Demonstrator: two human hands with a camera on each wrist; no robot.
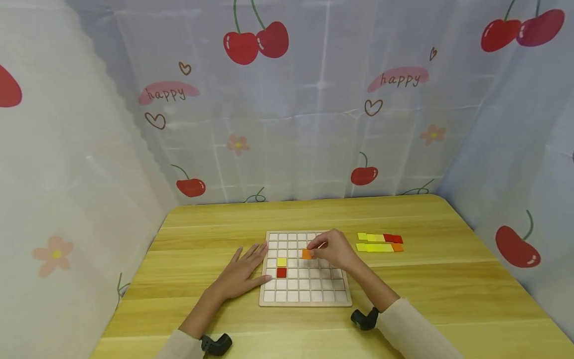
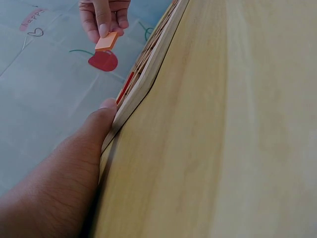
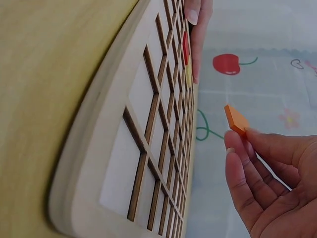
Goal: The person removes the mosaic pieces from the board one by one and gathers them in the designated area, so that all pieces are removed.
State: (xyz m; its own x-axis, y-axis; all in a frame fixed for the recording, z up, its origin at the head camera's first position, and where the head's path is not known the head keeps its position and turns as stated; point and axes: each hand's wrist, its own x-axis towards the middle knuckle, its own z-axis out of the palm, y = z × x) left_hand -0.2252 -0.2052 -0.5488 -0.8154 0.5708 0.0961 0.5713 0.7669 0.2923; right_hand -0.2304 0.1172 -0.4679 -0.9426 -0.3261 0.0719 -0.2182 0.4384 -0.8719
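Note:
A wooden grid board (image 1: 305, 303) with square white cells lies on the table. In two neighbouring cells of its left part sit a yellow square tile (image 1: 281, 262) and, nearer to me, a red square tile (image 1: 281, 272). Between thumb and fingers my right hand (image 1: 334, 249) pinches an orange square tile (image 1: 307, 254); the right wrist view shows this tile (image 3: 237, 120) held above the board. My left hand (image 1: 244, 271) lies with straight fingers at the board's left edge, its thumb touching the rim in the left wrist view.
Right of the board, two rows of tiles lie on the wooden table (image 1: 215, 219): a back row (image 1: 378, 238) of yellow and red, and a front row (image 1: 378, 247) of yellow ending in orange. A cherry-patterned curtain (image 1: 305, 149) hangs behind the table and along both sides.

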